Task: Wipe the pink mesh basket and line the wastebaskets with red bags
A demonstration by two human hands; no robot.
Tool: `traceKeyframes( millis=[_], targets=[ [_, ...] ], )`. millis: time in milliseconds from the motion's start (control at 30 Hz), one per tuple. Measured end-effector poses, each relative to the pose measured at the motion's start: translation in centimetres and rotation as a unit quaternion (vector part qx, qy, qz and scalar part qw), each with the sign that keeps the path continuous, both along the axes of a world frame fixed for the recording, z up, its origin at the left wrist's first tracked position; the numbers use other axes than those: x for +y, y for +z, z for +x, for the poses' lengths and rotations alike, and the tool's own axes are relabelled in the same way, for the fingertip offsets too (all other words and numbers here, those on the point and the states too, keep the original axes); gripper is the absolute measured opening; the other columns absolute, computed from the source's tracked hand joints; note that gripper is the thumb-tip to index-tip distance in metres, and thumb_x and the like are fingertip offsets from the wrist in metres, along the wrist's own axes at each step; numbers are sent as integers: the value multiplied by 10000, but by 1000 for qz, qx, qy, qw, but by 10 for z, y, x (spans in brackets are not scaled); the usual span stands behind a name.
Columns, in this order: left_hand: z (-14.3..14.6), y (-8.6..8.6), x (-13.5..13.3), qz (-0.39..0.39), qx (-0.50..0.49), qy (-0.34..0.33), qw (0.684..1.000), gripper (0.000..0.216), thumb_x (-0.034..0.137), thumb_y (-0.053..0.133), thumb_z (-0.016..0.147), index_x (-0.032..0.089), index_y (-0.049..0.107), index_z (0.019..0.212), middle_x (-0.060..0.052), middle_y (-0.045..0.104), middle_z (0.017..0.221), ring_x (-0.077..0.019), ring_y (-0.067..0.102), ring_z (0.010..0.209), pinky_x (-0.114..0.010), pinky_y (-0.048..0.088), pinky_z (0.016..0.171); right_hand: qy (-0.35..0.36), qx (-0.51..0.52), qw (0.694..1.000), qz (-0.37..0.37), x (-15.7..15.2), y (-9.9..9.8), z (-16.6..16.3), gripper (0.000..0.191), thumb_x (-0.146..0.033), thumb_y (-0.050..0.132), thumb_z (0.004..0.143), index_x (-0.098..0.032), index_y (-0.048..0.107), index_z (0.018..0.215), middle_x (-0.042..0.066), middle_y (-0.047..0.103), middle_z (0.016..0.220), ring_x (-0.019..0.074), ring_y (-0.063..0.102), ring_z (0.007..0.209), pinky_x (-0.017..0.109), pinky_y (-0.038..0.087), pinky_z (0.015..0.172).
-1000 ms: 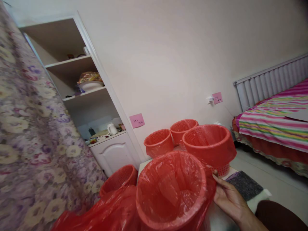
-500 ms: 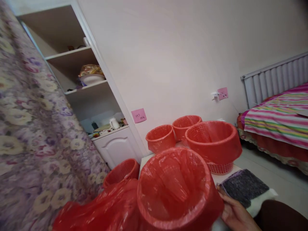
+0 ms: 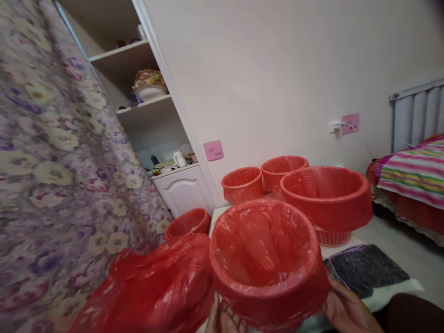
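In front of me is a red plastic wastebasket (image 3: 267,296) lined with a red plastic bag, which is folded over its rim and tilted towards me. My right hand (image 3: 347,307) is against its right side, fingers partly hidden behind it. At the lower left of the same basket is my left hand (image 3: 227,319), its fingers curled in at the basket's side and partly cut off by the frame's edge. Close by on the left lies a loose, crumpled red plastic bag (image 3: 156,286).
Lined red baskets stand behind: a large one (image 3: 326,203) and smaller ones (image 3: 243,187) (image 3: 284,169) by the wall. Another basket (image 3: 189,224) is at left. A dark fuzzy cloth (image 3: 371,268) lies right. A floral curtain (image 3: 52,185), shelves (image 3: 145,101) and a bed (image 3: 416,185) surround the table.
My left hand has come into view at the basket's lower left. The view has swung left, so things appear further right. My right hand stays at the basket's side.
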State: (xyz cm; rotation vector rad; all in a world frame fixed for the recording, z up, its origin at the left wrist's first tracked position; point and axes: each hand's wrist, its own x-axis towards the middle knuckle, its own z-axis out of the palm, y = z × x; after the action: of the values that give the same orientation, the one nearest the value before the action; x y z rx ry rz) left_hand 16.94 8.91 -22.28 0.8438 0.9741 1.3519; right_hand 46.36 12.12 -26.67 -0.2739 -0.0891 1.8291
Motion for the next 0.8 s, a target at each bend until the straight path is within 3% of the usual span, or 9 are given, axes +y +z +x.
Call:
traceKeyframes(
  millis=[200, 300, 400, 467, 633, 800],
  targets=[
    [-2, -18, -1, 77, -179, 6, 981, 305, 291, 488, 957, 282, 662, 1209, -68, 697, 1238, -221, 674, 1099, -395, 508, 999, 19, 15, 1000, -9, -2, -5, -6, 370, -72, 807, 673, -277, 744, 975, 9, 797, 953, 180, 748, 824, 262, 627, 729],
    [-8, -27, -6, 108, -246, -41, 962, 351, 319, 388, 996, 290, 660, 1215, -54, 677, 1263, -209, 642, 1155, -394, 479, 1033, 23, 13, 1000, -11, -2, -8, -7, 405, -58, 787, 694, -282, 736, 1027, 14, 794, 982, 183, 747, 837, 256, 627, 734],
    [-11, -30, -11, 83, -291, -117, 946, 431, 162, 322, 998, 310, 701, 1143, -2, 711, 1201, -145, 661, 1115, -337, 454, 1056, 26, 17, 999, -35, 0, -11, -5, 412, -24, 765, 708, -250, 731, 1051, 41, 788, 1012, 184, 748, 834, 263, 628, 735],
    [-8, -27, -13, 75, -307, -142, 938, 465, 110, 317, 980, 303, 719, 1110, 6, 723, 1180, -135, 653, 1127, -317, 441, 1066, 24, 26, 998, -47, 1, -12, -3, 416, -4, 760, 701, -234, 732, 1046, 56, 789, 1002, 189, 749, 831, 277, 630, 729],
    [-5, -26, -7, 157, -312, -84, 933, 368, 277, 376, 985, 297, 638, 1244, -34, 622, 1333, -212, 581, 1237, -389, 450, 1062, 36, 36, 998, -41, 3, -13, -2, 390, 6, 737, 716, -241, 739, 1017, 56, 791, 990, 180, 749, 833, 282, 624, 743],
    [-26, -39, 1, 135, -283, -82, 946, 405, 116, 360, 963, 226, 694, 1165, -59, 687, 1220, -182, 646, 1143, -330, 473, 1033, 41, 39, 997, -56, 15, -15, 4, 324, -35, 781, 661, -197, 756, 941, 71, 794, 966, 205, 749, 829, 306, 625, 756]
  ],
)
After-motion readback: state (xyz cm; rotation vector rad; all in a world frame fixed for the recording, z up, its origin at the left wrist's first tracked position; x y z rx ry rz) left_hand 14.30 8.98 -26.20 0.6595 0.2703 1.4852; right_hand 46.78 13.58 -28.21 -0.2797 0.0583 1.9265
